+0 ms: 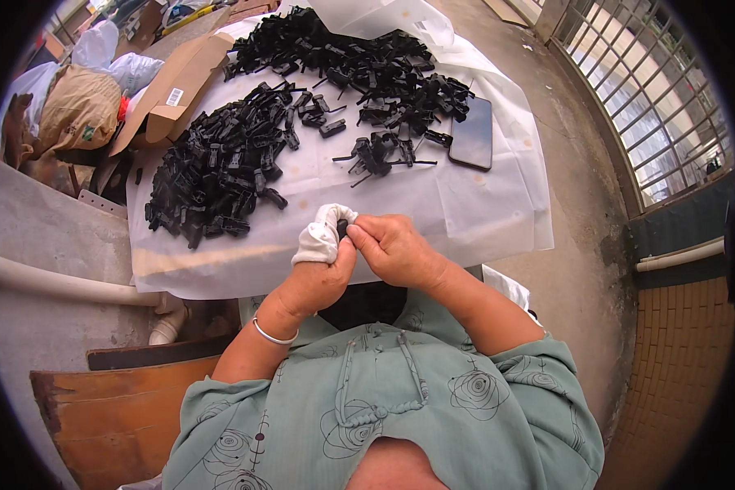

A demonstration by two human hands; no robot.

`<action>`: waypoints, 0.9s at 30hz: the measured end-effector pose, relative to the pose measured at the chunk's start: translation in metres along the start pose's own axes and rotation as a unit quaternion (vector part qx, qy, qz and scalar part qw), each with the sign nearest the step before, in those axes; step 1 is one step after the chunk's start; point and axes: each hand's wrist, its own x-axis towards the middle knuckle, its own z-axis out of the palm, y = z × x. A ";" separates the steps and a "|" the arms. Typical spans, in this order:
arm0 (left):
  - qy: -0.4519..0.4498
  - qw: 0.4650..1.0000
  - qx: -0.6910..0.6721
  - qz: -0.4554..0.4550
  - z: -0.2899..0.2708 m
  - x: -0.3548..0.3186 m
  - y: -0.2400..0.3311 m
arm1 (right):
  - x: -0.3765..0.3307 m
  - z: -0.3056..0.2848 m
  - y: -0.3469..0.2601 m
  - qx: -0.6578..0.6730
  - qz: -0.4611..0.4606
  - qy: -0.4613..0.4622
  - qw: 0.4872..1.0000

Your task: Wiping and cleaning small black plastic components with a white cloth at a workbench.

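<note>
Head view. Your two forearms come up from the lower edge and meet at the near edge of the table (220, 273), both bent at the elbow and angled inward. Your left hand (322, 273) sits slightly lower, wrist cocked upward, with a silver bangle (271, 335) on the wrist. Its fingers wear a white cloth wrap (320, 233) and curl closed around a small black plastic part (343, 228); only a sliver of that part shows between the hands. Your right hand (396, 249) lies just beside the left, touching it, back of the hand facing up. Its thumb and forefinger pinch narrowly onto the same black part from the right; the other fingers fold under.

The held part is above the near edge of the white sheet (433, 204) that covers the table, well apart from the stock. On the sheet, a dense pile of black parts (212, 167) lies to your left, and a second, looser heap of black parts (359, 69) spreads across the far side. A small cluster of parts (380, 153) lies between the heap and your hands. A dark phone (472, 133) lies flat at the right of the sheet, touching the heap's edge. A cardboard box (175, 90) rests at the far left corner, with sacks (77, 106) beyond it.
</note>
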 end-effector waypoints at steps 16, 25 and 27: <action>0.110 0.980 0.167 0.010 -0.019 0.037 -0.013 | 0.027 -0.035 0.045 -0.272 -0.134 0.128 0.944; 0.069 0.944 0.312 0.082 0.019 0.076 -0.028 | 0.017 -0.033 0.058 -0.349 -0.095 0.120 0.925; 0.051 0.942 0.322 0.077 0.022 0.080 -0.029 | 0.015 -0.030 0.059 -0.352 -0.070 0.162 0.919</action>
